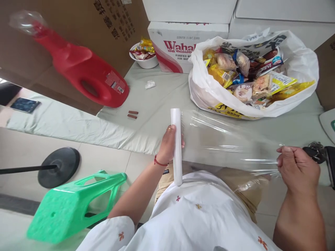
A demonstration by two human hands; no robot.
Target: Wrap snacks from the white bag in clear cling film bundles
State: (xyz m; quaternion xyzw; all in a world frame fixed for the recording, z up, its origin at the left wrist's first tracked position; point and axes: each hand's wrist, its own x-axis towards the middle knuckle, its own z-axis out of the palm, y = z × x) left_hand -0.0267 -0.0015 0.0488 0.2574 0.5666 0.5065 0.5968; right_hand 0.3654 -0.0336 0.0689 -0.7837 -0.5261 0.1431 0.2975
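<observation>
My left hand is wrapped round a white roll of plastic wrap, held roughly upright in view just in front of my shirt. From the roll a clear sheet of film stretches to the right. Its far edge is pinched between the thumb and fingers of my right hand. The sheet is taut along its middle and loosely creased near its lower right. Just beyond the film stands a white plastic bag full of packaged snacks.
A red jug with plastic over its top is on the left, by cardboard. Two brown sticks, crumpled white paper and a white bowl of packets lie on the cloth. Keys are right; a green stool stands lower left.
</observation>
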